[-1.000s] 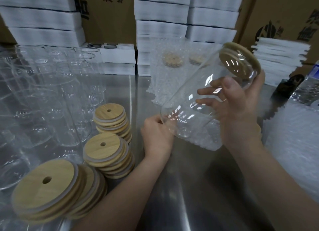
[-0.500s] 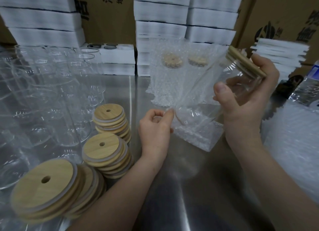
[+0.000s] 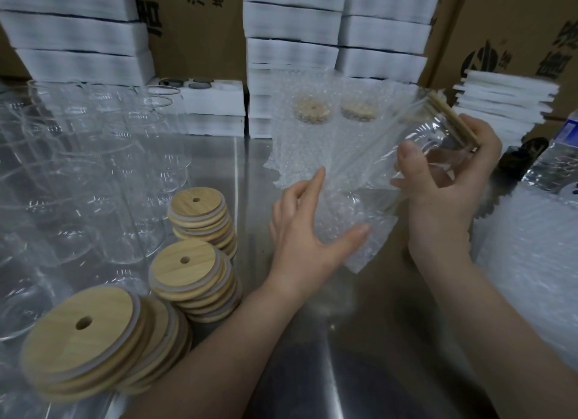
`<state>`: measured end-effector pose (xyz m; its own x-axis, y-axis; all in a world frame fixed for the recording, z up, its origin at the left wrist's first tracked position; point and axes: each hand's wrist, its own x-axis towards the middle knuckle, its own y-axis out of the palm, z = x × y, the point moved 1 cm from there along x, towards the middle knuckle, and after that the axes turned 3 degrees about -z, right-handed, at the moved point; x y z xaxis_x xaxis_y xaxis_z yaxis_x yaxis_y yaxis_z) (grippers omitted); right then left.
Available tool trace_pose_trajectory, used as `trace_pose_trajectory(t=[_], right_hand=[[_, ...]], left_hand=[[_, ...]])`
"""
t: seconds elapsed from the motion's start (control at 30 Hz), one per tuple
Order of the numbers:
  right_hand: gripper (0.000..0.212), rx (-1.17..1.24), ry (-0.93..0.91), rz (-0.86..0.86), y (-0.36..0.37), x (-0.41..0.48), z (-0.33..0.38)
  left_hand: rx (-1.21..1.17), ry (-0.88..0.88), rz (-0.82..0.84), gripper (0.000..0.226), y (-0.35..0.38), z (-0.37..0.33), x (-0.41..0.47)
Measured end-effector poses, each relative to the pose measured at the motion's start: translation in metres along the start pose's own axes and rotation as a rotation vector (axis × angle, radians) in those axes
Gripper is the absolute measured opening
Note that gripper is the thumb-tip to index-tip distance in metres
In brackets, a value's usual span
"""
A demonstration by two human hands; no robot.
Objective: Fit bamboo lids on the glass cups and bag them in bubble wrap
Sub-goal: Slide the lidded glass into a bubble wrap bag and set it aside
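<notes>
My right hand (image 3: pixel 444 193) grips a clear glass cup (image 3: pixel 416 149) near its top, tilted, with a bamboo lid (image 3: pixel 453 118) fitted on its mouth at the upper right. The cup's lower part sits inside a bubble wrap bag (image 3: pixel 344 212). My left hand (image 3: pixel 300 228) holds that bag's lower end, thumb across the front and fingers behind it. Three stacks of loose bamboo lids (image 3: pixel 187 265) stand at the lower left. Several empty glass cups (image 3: pixel 93 168) crowd the left side of the steel table (image 3: pixel 312 356).
Two bagged cups (image 3: pixel 312 109) stand behind the hands. A pile of bubble wrap bags (image 3: pixel 531 262) lies at the right, with a water bottle (image 3: pixel 556 162) beyond it. White foam trays (image 3: pixel 291 43) and cardboard boxes line the back.
The cup has gone from bare above the table into the bag. My left hand has shifted from pinching the bag's edge to spreading round its lower end.
</notes>
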<state>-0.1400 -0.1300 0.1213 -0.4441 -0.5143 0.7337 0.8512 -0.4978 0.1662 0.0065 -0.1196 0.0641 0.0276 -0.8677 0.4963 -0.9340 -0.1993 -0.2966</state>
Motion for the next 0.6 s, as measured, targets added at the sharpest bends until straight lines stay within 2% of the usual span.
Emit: trace_pose_trajectory(t=[0.07,0.13,0.3,0.4,0.47,0.6], right_hand=[[0.060,0.011,0.028,-0.014,0.000,0.000,0.000],[0.060,0.010,0.036,-0.003,0.001,-0.001,0.001],[0.059,-0.010,0.017,0.094,0.005,-0.006,0.004],[0.058,-0.018,-0.032,0.117,0.005,-0.006,0.007],[0.060,-0.014,-0.060,0.105,0.004,-0.005,0.009],[0.065,0.007,-0.086,0.044,0.004,-0.006,0.012]], left_hand=[[0.177,0.037,0.041,0.115,0.006,0.002,0.000],[0.230,0.051,0.027,0.123,0.009,0.003,0.000],[0.018,0.008,-0.017,0.118,0.007,0.007,0.001],[-0.028,-0.014,-0.069,0.119,0.005,0.004,0.001],[-0.042,-0.017,-0.181,0.112,0.003,0.001,0.002],[-0.045,-0.003,-0.324,0.078,0.004,-0.005,-0.001]])
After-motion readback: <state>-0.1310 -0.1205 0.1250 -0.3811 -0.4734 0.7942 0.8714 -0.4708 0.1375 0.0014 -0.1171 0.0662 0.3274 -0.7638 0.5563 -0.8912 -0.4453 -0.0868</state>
